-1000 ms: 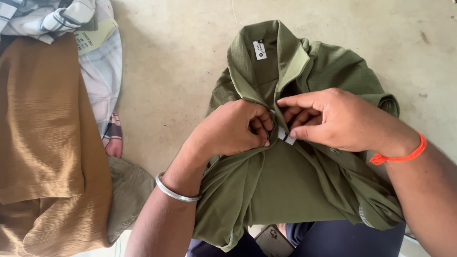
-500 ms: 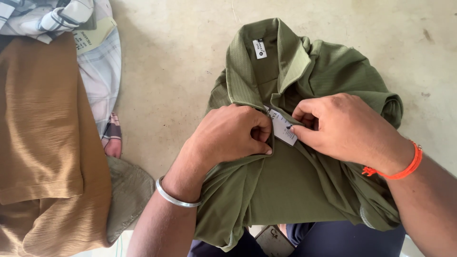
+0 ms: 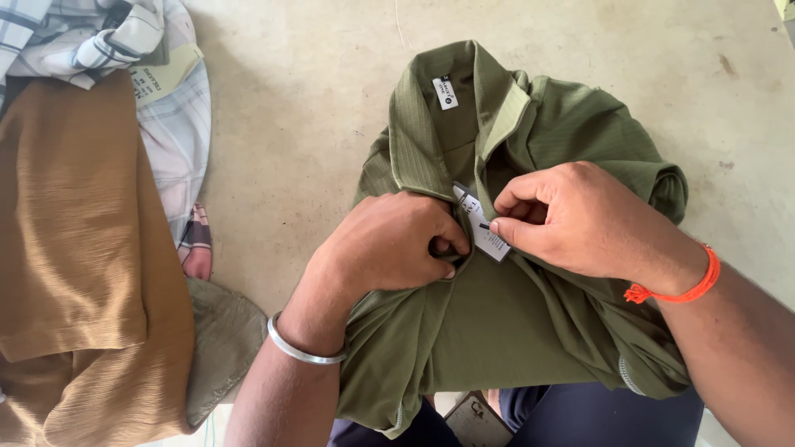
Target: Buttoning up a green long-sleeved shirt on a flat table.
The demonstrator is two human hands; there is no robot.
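Single head cam, looking steeply down, close over hands and floor (no 2nd view to overlap).

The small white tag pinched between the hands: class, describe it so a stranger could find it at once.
Find the olive green shirt spread on the pale floor. At its placket, below the collar, the right hand pinches a small white tag beside the left hand. Unlike the neck label sewn inside the collar, it hangs loose.
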